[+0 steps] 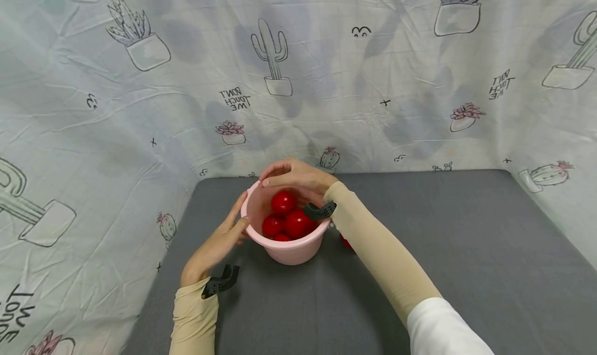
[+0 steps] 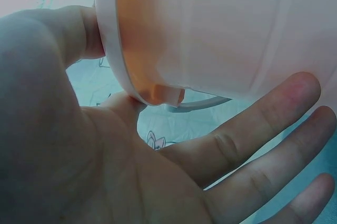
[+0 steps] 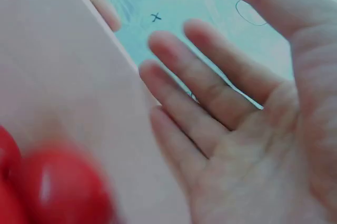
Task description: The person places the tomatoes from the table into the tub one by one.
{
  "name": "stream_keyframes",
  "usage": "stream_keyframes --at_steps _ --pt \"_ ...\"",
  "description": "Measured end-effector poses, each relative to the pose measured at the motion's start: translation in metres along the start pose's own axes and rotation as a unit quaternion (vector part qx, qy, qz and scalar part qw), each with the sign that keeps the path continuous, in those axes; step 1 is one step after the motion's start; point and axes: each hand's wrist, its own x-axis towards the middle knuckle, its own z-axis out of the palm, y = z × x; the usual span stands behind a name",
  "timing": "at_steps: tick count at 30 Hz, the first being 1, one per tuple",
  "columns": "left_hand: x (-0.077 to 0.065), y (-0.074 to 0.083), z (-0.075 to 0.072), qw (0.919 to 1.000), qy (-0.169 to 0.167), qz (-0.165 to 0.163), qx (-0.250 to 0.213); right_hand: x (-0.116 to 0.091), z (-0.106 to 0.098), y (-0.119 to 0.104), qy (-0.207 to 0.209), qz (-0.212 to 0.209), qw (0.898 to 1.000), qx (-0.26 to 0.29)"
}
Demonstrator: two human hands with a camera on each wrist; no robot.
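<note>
A pink bucket (image 1: 289, 246) stands at the middle of the grey table, with several shiny red balls (image 1: 298, 223) inside. On its left side my left hand (image 1: 219, 246) touches the rim with thumb and index finger. The other fingers extend straight along the outer wall in the left wrist view. My right hand (image 1: 298, 176) is over the far rim, palm and fingers (image 3: 200, 87) spread beside the wall in the right wrist view, nothing in them. A blurred red ball (image 3: 63, 187) shows at lower left there.
Partly hidden by my right forearm, another red object (image 1: 346, 242) lies on the grey table (image 1: 466, 251) right of the bucket. A thin handle (image 2: 202, 103) hangs at the bucket's side. Patterned cloth (image 1: 326, 75) with cactus drawings encloses the table.
</note>
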Motion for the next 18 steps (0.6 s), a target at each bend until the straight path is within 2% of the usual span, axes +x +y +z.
stream_keyframes --at_steps 4,6,12,18 --pt "0.001 0.001 -0.001 1.0000 0.000 0.001 -0.001 0.002 -0.005 -0.003 0.020 -0.062 0.996 -0.055" --pt "0.001 0.001 -0.001 1.0000 -0.001 0.003 -0.003 0.001 -0.006 -0.005 0.023 -0.071 0.995 -0.062" --pt "-0.002 0.002 -0.002 1.0000 0.000 -0.001 -0.003 0.001 -0.007 -0.009 0.023 -0.094 0.995 -0.025" --pt "-0.002 0.000 -0.002 1.0000 0.003 0.006 -0.003 -0.016 -0.014 -0.024 0.019 -0.163 0.986 0.024"
